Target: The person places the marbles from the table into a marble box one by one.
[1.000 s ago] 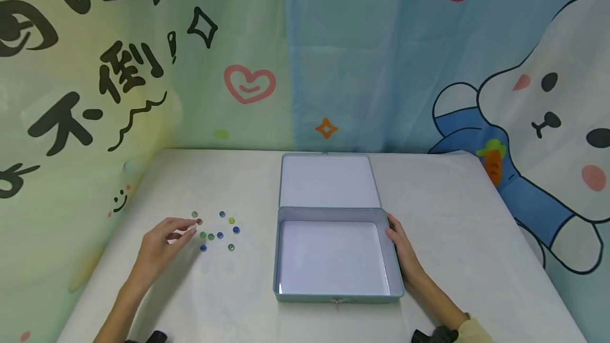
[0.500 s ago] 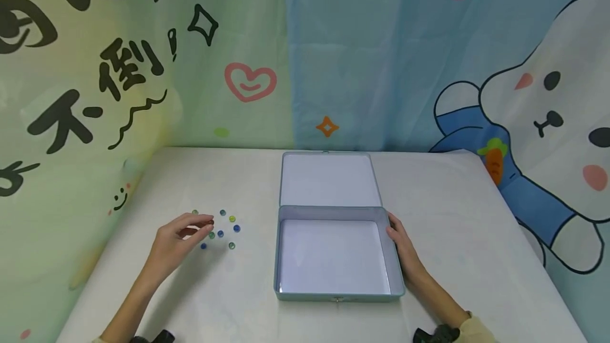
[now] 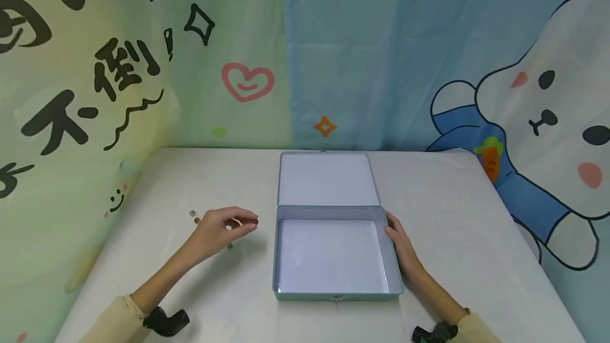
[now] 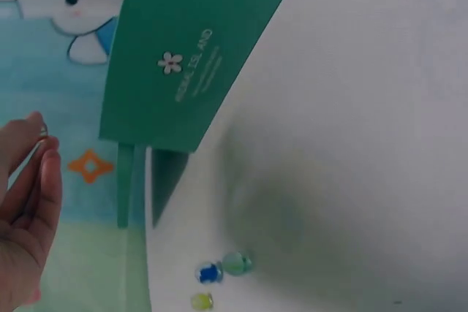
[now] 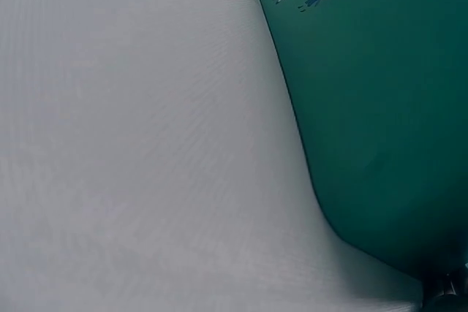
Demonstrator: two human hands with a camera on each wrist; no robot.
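My left hand [image 3: 221, 232] pinches a small reddish-brown marble [image 3: 256, 221] between thumb and fingertips, above the table and left of the box. In the left wrist view, the marble [image 4: 43, 131] barely shows between the fingertips of that hand [image 4: 29, 210]. A green rectangular tin box [image 3: 337, 297] stands with its hinged lid [image 3: 329, 179] laid back. My right hand [image 3: 404, 250] holds the box's right wall near its back corner. The right wrist view shows the green side [image 5: 387, 144] of the box but not the hand.
A green marble [image 3: 193, 213], a brown marble [image 3: 197, 220] and another green one [image 3: 230, 246] lie around my left forearm. The arm hides other marbles; the left wrist view shows a blue marble [image 4: 209, 272] and a yellow marble [image 4: 202, 301]. A printed curtain [image 3: 333, 68] hangs behind the table.
My left hand has carried the pinched marble rightward from the marbles towards the box, its forearm now covering several of them. The right hand and box have stayed in place.
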